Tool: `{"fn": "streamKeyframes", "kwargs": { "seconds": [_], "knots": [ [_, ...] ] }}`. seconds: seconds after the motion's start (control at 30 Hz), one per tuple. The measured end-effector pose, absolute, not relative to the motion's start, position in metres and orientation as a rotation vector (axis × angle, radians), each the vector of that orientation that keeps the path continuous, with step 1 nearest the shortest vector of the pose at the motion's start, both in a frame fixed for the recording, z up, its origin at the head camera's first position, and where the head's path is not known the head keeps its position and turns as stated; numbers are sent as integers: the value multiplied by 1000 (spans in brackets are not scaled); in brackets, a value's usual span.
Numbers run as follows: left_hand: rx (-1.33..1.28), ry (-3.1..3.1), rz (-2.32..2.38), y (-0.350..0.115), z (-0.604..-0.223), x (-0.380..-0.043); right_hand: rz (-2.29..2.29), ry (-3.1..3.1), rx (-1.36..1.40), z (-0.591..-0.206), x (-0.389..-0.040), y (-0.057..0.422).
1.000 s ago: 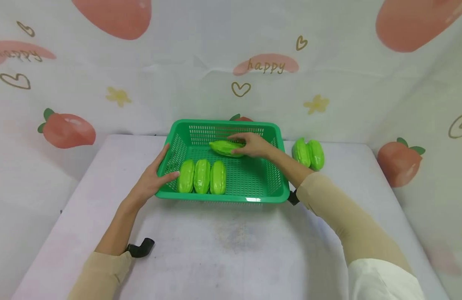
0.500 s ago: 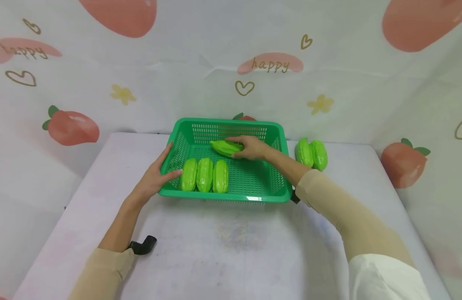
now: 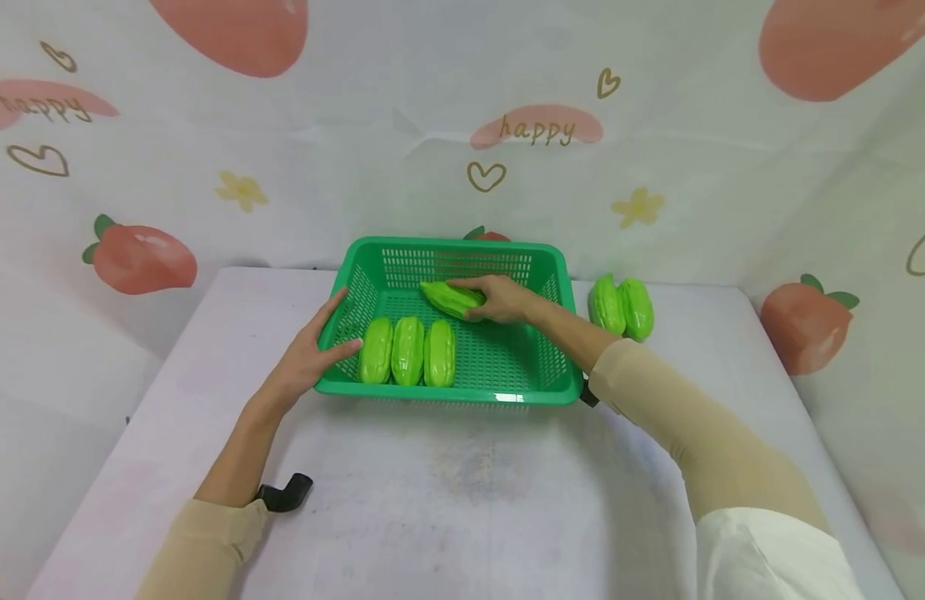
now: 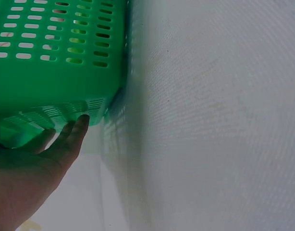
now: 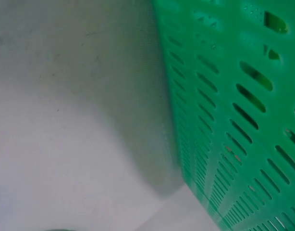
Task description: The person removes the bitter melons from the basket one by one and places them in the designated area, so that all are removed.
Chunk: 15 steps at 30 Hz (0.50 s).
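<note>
A green plastic basket (image 3: 447, 396) stands on the table. My right hand (image 3: 503, 300) is inside it, gripping a shiny green ribbed starfruit (image 3: 447, 297) near the back wall, its near end hidden by the fingers. Three more starfruit (image 3: 407, 350) lie side by side at the basket's front left. At the left rim is my left hand (image 3: 301, 358). Its thumb reaches over the rim beside the leftmost starfruit. In the left wrist view, straight fingers of the left hand (image 4: 46, 163) lie along the basket's outer wall (image 4: 46, 82). The right wrist view shows only the basket's perforated outside (image 5: 239, 125).
Two more starfruit (image 3: 622, 307) lie together on the white table (image 3: 462, 500), right of the basket. Behind the table hangs a patterned cloth (image 3: 402, 100). A black fitting (image 3: 286, 493) sits at the left wrist.
In the basket, the gripped starfruit has turned slightly, its near end swinging toward the front with my right hand. My left hand stays at the rim.
</note>
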<state>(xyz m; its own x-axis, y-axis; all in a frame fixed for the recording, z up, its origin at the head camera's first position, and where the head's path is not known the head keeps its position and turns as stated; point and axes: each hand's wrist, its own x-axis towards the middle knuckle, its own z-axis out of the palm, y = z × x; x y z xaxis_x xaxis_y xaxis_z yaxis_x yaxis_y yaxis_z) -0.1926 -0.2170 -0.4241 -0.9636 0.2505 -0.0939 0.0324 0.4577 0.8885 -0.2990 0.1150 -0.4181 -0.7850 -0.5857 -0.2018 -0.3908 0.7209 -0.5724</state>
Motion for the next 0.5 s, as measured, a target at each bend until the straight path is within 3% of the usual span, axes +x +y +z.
{"fn": "streamKeyframes", "kwargs": {
  "seconds": [0.5],
  "knots": [
    [276,2505,1518,-218,-424,-192,-979,2482,-786,-410,-293,118]
  ]
}}
